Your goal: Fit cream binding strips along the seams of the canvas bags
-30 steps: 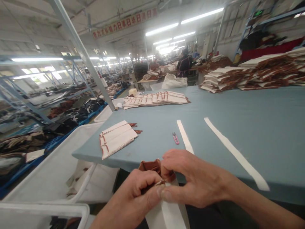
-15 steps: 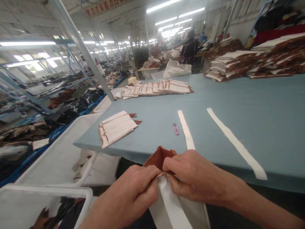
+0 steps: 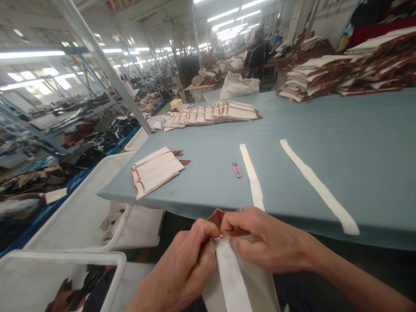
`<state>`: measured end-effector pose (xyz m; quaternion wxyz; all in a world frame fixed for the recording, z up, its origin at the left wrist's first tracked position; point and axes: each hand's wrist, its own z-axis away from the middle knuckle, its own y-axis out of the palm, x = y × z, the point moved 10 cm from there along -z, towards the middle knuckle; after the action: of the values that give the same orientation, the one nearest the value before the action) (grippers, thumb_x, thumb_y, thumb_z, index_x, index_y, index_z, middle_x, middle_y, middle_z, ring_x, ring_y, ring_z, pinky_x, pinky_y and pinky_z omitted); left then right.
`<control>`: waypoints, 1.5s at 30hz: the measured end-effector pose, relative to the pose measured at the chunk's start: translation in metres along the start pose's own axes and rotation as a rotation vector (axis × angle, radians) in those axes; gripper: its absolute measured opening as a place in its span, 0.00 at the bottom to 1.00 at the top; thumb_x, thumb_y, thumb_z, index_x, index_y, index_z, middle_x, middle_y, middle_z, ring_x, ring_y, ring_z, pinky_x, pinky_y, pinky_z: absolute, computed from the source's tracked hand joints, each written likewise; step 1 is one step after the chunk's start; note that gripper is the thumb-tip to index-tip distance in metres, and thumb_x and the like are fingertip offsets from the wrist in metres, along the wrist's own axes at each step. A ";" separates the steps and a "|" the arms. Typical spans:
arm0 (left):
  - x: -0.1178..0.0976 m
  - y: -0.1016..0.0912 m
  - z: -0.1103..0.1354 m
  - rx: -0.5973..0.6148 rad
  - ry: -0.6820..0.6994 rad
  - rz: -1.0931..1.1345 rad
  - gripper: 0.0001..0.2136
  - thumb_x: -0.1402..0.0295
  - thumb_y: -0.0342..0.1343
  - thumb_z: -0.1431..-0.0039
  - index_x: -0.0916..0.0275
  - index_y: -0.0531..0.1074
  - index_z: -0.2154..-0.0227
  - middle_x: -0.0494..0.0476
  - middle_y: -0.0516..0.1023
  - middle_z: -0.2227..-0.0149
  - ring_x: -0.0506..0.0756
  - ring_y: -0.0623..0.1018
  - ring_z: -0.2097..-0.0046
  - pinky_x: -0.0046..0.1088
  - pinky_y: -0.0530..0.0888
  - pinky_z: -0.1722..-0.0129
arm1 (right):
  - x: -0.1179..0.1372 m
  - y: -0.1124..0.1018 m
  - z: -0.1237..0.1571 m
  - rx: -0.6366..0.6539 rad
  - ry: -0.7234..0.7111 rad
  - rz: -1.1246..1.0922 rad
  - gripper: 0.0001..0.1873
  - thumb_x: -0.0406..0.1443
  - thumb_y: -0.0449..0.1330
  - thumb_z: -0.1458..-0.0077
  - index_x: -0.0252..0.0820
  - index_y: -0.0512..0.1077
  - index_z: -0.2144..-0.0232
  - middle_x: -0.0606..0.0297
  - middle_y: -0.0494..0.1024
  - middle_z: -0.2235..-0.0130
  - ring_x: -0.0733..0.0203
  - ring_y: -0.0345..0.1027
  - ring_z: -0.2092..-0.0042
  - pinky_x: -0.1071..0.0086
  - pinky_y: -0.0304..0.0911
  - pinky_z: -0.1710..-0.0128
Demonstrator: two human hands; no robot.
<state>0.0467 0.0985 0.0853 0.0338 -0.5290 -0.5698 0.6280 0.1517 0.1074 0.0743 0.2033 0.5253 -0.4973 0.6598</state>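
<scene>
Both hands are closed on the top edge of a white fabric piece (image 3: pixel 260 286) with brown cloth behind it, held just off the table's front edge. My left hand (image 3: pixel 186 260) pinches the edge from the left, thumb and forefinger together. From the right, my right hand (image 3: pixel 256 238) pinches the same edge, its fingertips nearly meeting the left ones. A white strip (image 3: pixel 232 277) hangs down the piece from between the two pinches. Brown cloth (image 3: pixel 217 216) peeks up behind the fingers; the exact grip point is covered by them.
Pink thread snips (image 3: pixel 237 170) lie on the blue-green table (image 3: pixel 208 173), beside a white strip (image 3: pixel 251 177) and a longer strip (image 3: pixel 318 186). White folded pieces (image 3: pixel 159 171) sit left, more (image 3: pixel 211 113) behind. Tall fabric stacks (image 3: pixel 321 76) stand back right. White bins (image 3: pixel 121 260) are lower left.
The hands have drawn slightly closer together on the edge, and less brown cloth shows above them. The view has shifted a little, so the table items appear higher and farther left.
</scene>
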 end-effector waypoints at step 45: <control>-0.030 0.010 -0.005 0.258 0.227 -0.159 0.17 0.67 0.43 0.24 0.60 0.59 0.74 0.47 0.64 0.75 0.50 0.65 0.73 0.31 0.58 0.71 | 0.020 0.009 0.022 -0.024 -0.198 0.282 0.07 0.29 0.60 0.37 0.40 0.75 0.69 0.68 0.80 0.70 0.66 0.70 0.70 0.72 0.58 0.66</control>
<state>0.0691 0.0795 0.0977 0.2149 -0.5410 -0.5169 0.6277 0.1481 0.0799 0.0872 0.0649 0.5102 -0.5916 0.6209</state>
